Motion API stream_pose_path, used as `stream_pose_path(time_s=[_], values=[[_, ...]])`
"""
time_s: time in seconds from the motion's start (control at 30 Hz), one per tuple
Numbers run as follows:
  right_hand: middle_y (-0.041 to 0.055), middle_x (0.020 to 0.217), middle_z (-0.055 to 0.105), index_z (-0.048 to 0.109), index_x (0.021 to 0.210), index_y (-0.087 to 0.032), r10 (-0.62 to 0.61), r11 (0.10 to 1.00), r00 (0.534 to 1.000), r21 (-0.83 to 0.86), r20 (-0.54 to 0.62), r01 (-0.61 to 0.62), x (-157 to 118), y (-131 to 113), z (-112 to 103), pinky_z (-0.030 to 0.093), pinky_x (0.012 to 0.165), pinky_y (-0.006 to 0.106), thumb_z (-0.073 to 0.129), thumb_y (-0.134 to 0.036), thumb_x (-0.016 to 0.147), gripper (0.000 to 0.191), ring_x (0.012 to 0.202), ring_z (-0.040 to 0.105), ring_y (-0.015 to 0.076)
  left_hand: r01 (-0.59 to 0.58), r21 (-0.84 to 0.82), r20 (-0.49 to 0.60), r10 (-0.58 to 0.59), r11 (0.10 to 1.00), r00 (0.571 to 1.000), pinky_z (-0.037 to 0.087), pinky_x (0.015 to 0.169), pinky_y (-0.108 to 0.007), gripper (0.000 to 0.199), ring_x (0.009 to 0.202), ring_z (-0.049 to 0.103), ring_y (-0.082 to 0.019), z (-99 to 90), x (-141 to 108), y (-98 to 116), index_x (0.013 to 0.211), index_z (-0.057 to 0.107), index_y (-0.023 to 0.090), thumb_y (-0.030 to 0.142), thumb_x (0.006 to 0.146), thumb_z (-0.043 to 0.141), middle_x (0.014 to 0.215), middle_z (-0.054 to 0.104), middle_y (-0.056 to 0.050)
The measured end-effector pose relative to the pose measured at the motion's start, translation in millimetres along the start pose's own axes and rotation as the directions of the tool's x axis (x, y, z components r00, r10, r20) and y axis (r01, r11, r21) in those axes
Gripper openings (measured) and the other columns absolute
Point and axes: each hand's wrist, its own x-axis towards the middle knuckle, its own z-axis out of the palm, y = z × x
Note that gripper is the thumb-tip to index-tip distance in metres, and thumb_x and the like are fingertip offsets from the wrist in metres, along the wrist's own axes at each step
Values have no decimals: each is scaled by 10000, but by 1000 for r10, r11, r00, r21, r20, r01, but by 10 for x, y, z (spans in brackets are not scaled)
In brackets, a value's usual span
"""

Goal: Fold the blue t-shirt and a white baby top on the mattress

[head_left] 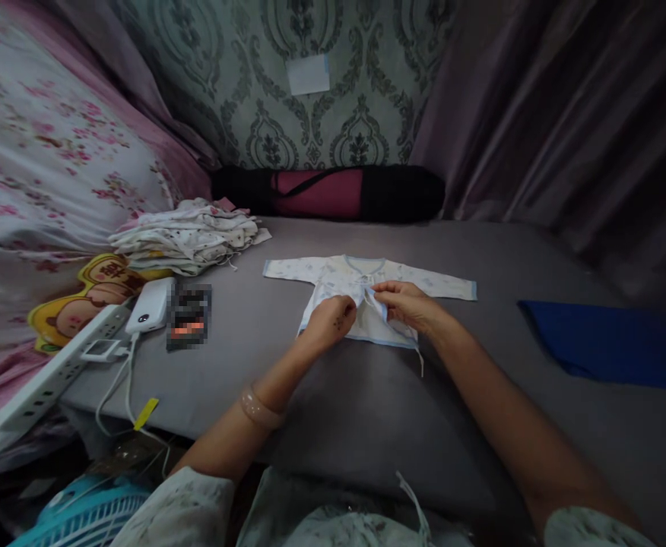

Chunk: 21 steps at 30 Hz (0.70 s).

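A small white baby shirt (pixel 333 273) with pale blue print and blue trim lies spread on the grey surface, its sleeves stretched out to both sides. My right hand (pixel 404 302) pinches the blue-edged front flap of the shirt and lifts it a little. Over the shirt's left front, my left hand (pixel 331 317) is closed with its fingertips together near the middle; what they hold, if anything, is hidden. A thin white tie hangs from the shirt's lower right corner.
Folded baby clothes (pixel 190 234) are piled at the back left. Nearer are a power bank (pixel 151 304), a power strip (pixel 53 372) with cables and a yellow cartoon cushion (pixel 76 308). A blue cloth (pixel 612 342) lies right; a black-and-maroon bag (pixel 318 192) is behind.
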Motion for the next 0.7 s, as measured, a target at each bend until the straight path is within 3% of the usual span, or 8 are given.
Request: stream_pose_path(time_s=[0.13,0.3,0.4,0.5,0.6,0.7], values=[[-54,577,550,624,908,-162,-29,987,999,-162,-43,22,8,102,79,388,430,189,573,-134,779,141,418,458,67,-55,24,25,54,998,998,417,710,-251,243,818,600,-181,134,-75,72,887,658,149,194,898,420,859,653,-77],[-53,588,558,608,967,-146,-87,952,996,-295,3,84,27,281,166,400,438,181,534,-143,809,175,428,480,70,-90,-57,21,92,994,996,426,726,-249,240,804,591,-172,210,-143,88,809,672,146,151,872,440,810,636,-69],[-47,571,555,630,876,-153,-56,923,992,-372,117,96,22,325,183,427,471,173,494,-157,834,142,473,514,77,-80,-164,48,89,983,995,434,748,-240,225,815,601,-163,179,-189,96,765,693,149,113,816,477,822,658,-61],[-7,624,618,650,771,-149,15,869,968,-481,251,112,81,249,114,456,510,182,493,-198,846,181,561,582,104,40,-201,11,-38,979,999,444,735,-243,195,793,605,-160,132,-218,102,793,704,135,125,793,510,848,664,-68],[50,741,686,675,782,-140,-87,740,984,-651,156,169,295,87,-42,472,559,220,466,-209,858,233,656,634,150,146,-188,-51,-158,971,986,450,716,-256,201,742,599,-161,112,-185,102,837,705,116,245,840,550,809,644,-75],[79,925,712,701,897,-159,-343,456,938,-865,45,208,605,-15,-191,471,763,268,463,-151,847,244,892,644,196,134,-131,-132,-152,982,980,446,768,-276,258,806,601,-182,139,-90,92,828,700,125,337,870,559,805,630,-84]])
